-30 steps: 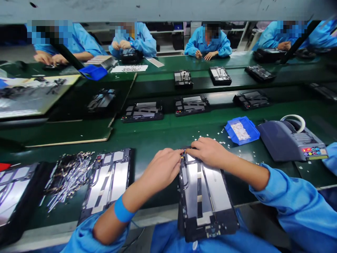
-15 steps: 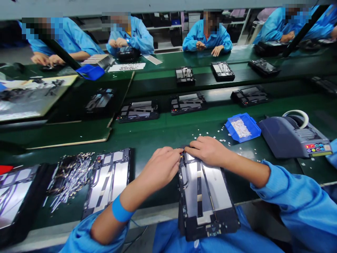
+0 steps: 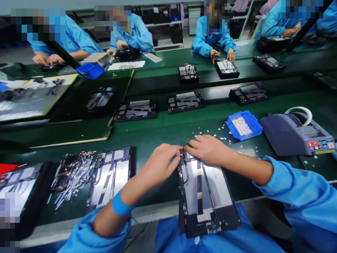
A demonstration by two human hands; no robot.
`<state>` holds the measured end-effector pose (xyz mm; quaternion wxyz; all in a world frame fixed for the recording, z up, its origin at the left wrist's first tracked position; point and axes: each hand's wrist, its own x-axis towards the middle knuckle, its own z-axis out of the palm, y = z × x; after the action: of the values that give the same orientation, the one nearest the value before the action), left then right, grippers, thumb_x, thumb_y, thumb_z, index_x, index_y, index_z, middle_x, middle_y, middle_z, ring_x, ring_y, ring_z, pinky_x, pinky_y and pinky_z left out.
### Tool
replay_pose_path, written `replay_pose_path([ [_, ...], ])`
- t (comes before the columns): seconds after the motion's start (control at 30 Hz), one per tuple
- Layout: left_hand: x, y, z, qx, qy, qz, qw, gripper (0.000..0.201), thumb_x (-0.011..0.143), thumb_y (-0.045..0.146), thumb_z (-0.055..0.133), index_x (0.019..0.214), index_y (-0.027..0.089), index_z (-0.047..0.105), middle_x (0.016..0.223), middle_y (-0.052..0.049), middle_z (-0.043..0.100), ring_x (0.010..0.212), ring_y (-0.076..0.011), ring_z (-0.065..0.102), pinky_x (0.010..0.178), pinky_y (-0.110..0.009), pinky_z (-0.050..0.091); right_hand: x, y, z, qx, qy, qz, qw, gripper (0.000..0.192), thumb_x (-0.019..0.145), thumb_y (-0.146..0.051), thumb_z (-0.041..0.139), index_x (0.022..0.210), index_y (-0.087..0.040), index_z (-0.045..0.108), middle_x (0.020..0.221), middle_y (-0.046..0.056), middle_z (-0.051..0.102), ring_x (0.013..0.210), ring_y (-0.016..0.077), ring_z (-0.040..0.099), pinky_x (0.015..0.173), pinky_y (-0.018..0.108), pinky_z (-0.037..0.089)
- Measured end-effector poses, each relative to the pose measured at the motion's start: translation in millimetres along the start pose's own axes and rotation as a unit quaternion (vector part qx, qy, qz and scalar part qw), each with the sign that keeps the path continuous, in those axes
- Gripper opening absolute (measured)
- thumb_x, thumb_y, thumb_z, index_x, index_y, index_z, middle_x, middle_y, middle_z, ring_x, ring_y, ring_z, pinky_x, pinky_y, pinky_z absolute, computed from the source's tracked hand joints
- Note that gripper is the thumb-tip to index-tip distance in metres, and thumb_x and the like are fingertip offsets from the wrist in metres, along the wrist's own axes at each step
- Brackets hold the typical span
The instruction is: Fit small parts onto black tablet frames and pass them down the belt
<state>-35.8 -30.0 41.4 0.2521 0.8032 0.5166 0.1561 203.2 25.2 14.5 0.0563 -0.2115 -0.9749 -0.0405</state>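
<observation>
An opened tablet (image 3: 216, 186), its silver battery plates, ribbon cables and circuit boards exposed, lies in front of me on a dark stack at the bench's near edge. At its top left corner, my left hand (image 3: 163, 163) has its fingertips drawn together, the index finger touching the corner and the thumb just below. My right hand (image 3: 207, 150) presses bent fingers on the top edge beside it. Whatever small part lies under the fingertips is hidden. To the left are another opened tablet (image 3: 119, 172) and a heap of thin metallic strips (image 3: 75, 175).
Right of my hands stand a blue bin (image 3: 243, 125) of white pieces and a grey tape dispenser (image 3: 297, 131). White scraps lie scattered near the bin. Several opened tablets (image 3: 185, 101) sit farther back. Co-workers in blue sit across the bench. A red object (image 3: 7, 169) lies far left.
My left fingers have shifted slightly at the tablet's corner, the thumb now more apart. Across the bench, a co-worker's hands have reached forward onto an opened tablet. The view has tilted slightly.
</observation>
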Motion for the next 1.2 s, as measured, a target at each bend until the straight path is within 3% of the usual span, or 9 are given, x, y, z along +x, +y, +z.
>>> replay_pose_path([
  [0.17,16.0,0.2,-0.4,-0.089,-0.004,-0.090,0.992,0.018,0.091,0.033,0.055,0.083,0.022,0.068,0.087,-0.004,0.068,0.081,-0.0216,0.062,0.074,-0.034,0.047,-1.8,1.6,3.5,0.011,0.015,0.002,1.000,0.025,0.101,-0.014,0.051,0.122,-0.014,0.065,0.104,0.011,0.067,0.086,0.0228,0.050,0.068,0.035,0.032],
  [0.47,42.5,-2.4,9.3,-0.111,-0.019,-0.129,0.985,0.018,0.084,0.030,0.054,0.073,0.021,0.065,0.068,-0.001,0.063,0.066,-0.0185,0.056,0.061,-0.030,0.038,-2.5,1.8,5.3,0.018,0.024,0.015,0.999,0.024,0.102,-0.013,0.049,0.118,-0.014,0.066,0.101,0.011,0.065,0.086,0.0221,0.048,0.068,0.034,0.031],
  [0.9,36.0,-2.5,27.0,-0.088,0.054,-0.160,0.982,0.018,0.088,0.027,0.053,0.075,0.021,0.064,0.069,0.000,0.061,0.070,-0.0187,0.055,0.064,-0.030,0.039,-1.9,2.1,5.3,0.025,0.026,0.016,0.999,0.023,0.102,-0.014,0.051,0.119,-0.014,0.067,0.100,0.011,0.066,0.087,0.0225,0.050,0.068,0.035,0.032],
  [1.2,34.0,3.9,29.6,-0.037,0.059,-0.146,0.987,0.017,0.091,0.022,0.052,0.076,0.022,0.060,0.076,-0.002,0.059,0.080,-0.0217,0.056,0.070,-0.032,0.039,-1.6,2.6,3.8,0.028,0.021,0.015,0.999,0.024,0.102,-0.013,0.049,0.118,-0.014,0.068,0.098,0.010,0.066,0.086,0.0226,0.048,0.067,0.035,0.031],
])
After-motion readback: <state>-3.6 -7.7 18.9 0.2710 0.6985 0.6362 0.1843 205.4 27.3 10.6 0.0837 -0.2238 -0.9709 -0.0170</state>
